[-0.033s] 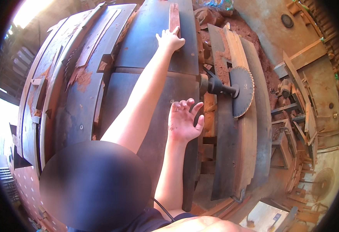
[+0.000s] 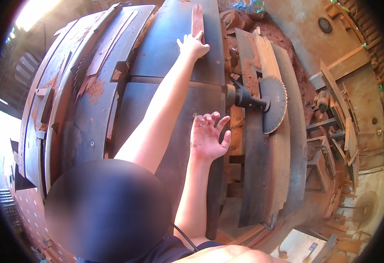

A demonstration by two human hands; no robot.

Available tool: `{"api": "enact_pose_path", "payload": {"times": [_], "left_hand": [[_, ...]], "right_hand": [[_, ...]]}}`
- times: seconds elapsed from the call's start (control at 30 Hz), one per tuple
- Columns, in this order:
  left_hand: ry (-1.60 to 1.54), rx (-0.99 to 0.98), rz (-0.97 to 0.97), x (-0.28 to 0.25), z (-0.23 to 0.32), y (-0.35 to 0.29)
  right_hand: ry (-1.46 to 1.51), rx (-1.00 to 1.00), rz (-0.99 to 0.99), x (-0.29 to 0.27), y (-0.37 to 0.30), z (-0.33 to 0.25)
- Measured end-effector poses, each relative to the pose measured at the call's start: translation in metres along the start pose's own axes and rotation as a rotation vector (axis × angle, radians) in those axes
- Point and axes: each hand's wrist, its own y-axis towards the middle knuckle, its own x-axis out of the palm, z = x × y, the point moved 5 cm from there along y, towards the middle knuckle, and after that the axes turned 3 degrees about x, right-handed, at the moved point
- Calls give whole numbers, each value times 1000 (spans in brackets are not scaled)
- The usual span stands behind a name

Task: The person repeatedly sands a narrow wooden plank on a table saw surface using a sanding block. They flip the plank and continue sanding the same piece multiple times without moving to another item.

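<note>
Toward the far end of a dark metal machine table (image 2: 174, 39), my left hand (image 2: 193, 47) is on the near end of a reddish-brown wooden strip (image 2: 197, 19). Its thumb side lies over the wood, while other fingers reach out to the left; the hand covers the strip's near end. The strip lies lengthwise, pointing away from me. My right hand (image 2: 209, 136) is held above the nearer part of the table, palm showing, fingers apart and slightly bent, with nothing in it. A crosswise slot (image 2: 146, 79) divides the table between the two hands.
A bare toothed circular saw blade (image 2: 275, 105) stands on a shaft to the right of my right hand. Wooden planks (image 2: 279, 166) run beside it. Sawdust (image 2: 284, 48) is piled behind. More metal tables (image 2: 91, 87) lie left. A blurred dark round patch hides the lower left.
</note>
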Motion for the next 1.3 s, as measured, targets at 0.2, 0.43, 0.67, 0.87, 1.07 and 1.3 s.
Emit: {"api": "enact_pose_path", "payload": {"times": [0.2, 0.43, 0.67, 0.87, 1.07, 1.3], "left_hand": [[-85, 35, 40, -3, -1, 3], [-219, 144, 48, -15, -1, -46], [-302, 142, 62, -31, -1, -149], [-260, 79, 80, -79, -26, -272], [-300, 66, -2, -99, -24, -375], [-463, 111, 20, -131, -34, -492]], "right_hand": [[-10, 28, -25, -4, 4, 1], [-67, -8, -49, -6, 5, -3], [-45, -51, -18, 0, 9, -9], [4, -31, 8, -5, 5, 7], [-43, -21, -10, -8, -12, -6], [-85, 12, -89, -14, -16, -9]]}}
